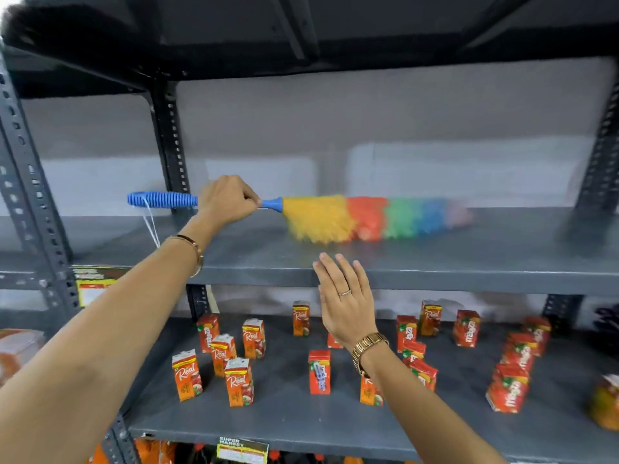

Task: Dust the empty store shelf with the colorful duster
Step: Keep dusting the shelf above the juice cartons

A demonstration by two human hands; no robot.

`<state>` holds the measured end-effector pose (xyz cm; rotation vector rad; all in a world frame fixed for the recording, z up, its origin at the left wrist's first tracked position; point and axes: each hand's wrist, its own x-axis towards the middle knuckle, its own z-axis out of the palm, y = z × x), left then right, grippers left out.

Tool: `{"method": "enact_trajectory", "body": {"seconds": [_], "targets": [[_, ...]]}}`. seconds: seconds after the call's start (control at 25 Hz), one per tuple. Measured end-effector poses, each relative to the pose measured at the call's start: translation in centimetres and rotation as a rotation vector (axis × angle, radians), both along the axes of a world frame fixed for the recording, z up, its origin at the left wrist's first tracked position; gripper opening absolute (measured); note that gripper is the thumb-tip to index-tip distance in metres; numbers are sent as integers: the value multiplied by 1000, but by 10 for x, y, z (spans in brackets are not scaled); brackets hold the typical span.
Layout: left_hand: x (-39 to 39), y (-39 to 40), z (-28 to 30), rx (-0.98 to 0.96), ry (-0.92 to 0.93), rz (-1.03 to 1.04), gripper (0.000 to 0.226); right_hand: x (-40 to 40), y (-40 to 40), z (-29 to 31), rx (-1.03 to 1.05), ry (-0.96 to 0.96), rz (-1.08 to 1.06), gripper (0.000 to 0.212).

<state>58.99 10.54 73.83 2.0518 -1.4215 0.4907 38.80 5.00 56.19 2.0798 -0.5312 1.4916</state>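
Observation:
My left hand [225, 201] is shut on the blue ribbed handle of the colorful duster [351, 217]. Its yellow, orange, green, blue and pink head lies blurred on the empty grey shelf [469, 259], pointing right. A white loop of string hangs from the handle's left end. My right hand [346, 298] is raised flat, fingers together, in front of the shelf's front edge, just below the duster head, and holds nothing.
On the shelf below [301, 420] stand several small orange and red juice cartons [239, 381]. Dark perforated metal uprights [172, 142] frame the shelf left and right. Another shelf runs overhead. Price labels [95, 283] hang on the shelf edges.

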Motion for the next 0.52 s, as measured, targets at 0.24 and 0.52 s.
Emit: {"method": "enact_trajectory", "body": {"seconds": [0.24,0.52], "targets": [[-35,-35,1,-58,180,-251,14,-43,-14,-4,25,3,-120,47],[-131,-86,3,-173,-81,-271,21,-89,-22,-5,61,34,-237,52]]}}
